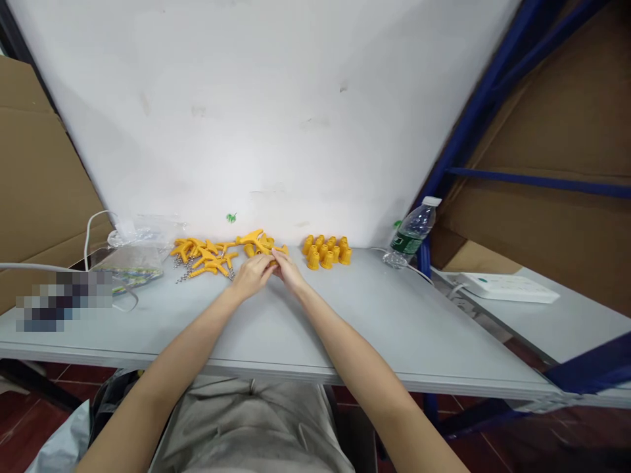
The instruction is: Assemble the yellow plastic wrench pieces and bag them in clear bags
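— Where are your 2 hands right now?

— Both are stretched out over the grey table, meeting fingertip to fingertip near its far edge. My left hand is curled narrow, its fingers closed on a small yellow part that is mostly hidden under them. My right hand lies just beside it, fingers drawn close together and touching the left ones at that same part. Whether the right hand truly grips it, I cannot tell.

— What lies around them?

— Just beyond and to the left of my left hand is a heap of yellow Y-shaped pieces, with small metal chains trailing out of it toward me. Further left of that sits a clear plastic bag, and a white cable curves up past it.

— And on the other side?

— Beyond my right hand, a little to its right, a cluster of yellow caps stands upright, apart from my fingers. Well to the right of those, a water bottle leans against the white board that rises behind everything. Far right of my right hand, on the next surface, lies 1 white power strip.
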{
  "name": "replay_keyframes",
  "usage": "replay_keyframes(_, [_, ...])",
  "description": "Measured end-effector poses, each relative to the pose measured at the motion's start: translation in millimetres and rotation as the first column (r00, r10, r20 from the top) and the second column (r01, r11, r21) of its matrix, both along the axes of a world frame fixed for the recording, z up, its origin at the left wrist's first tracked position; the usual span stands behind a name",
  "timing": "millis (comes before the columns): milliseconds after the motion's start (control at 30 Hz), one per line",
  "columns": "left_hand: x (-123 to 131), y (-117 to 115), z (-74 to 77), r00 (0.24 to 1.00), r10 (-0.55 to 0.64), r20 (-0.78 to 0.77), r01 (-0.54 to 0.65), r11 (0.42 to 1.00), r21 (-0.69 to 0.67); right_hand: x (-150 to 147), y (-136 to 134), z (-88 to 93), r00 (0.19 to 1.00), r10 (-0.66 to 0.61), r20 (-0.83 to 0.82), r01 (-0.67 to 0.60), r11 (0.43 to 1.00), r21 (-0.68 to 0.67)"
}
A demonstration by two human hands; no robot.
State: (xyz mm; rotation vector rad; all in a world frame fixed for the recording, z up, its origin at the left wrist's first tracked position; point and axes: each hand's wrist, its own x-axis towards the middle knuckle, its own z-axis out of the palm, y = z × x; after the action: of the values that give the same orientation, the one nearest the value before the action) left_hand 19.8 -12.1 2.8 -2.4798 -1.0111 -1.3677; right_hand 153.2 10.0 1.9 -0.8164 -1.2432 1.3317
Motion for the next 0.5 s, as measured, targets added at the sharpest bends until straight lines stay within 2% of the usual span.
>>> replay_keyframes(100, [-4.5, -2.0, 0.0, 0.996, 0.026, -0.083, -0.025, 1.000, 0.013, 3.7, -2.6, 3.7, 0.999, -0.008, -0.037, 0.006, 0.998, -0.063])
replay_keyframes(167, [-11.3, 1.2, 0.7, 0.987, 0.148, -0.055, -0.149, 0.989, -0.006, 6.4, -3.1, 6.2, 0.999, -0.016, -0.035, 0.014, 0.998, -0.063])
replay_keyframes(233, [-20.4, 7.5, -0.5, 0.951, 0.311, -0.002, -0.310, 0.949, -0.057, 8.3, -3.8, 8.0, 1.000, -0.003, -0.014, 0.002, 0.998, -0.063])
replay_keyframes(300, [-30.6, 14.6, -3.4, 0.916, 0.401, 0.014, -0.396, 0.908, -0.135, 9.3, -4.4, 8.5, 0.999, 0.022, 0.038, -0.019, 0.998, -0.062])
replay_keyframes(400, [-43.4, 21.4, -7.2, 0.942, 0.336, -0.013, -0.327, 0.907, -0.264, 10.7, -3.4, 5.6, 0.984, 0.071, 0.163, -0.067, 0.997, -0.027])
replay_keyframes(500, [-48.5, 20.5, -5.9, 0.950, 0.311, -0.029, -0.301, 0.891, -0.340, 13.5, 2.1, -0.7, 0.955, 0.074, 0.288, -0.103, 0.991, 0.088])
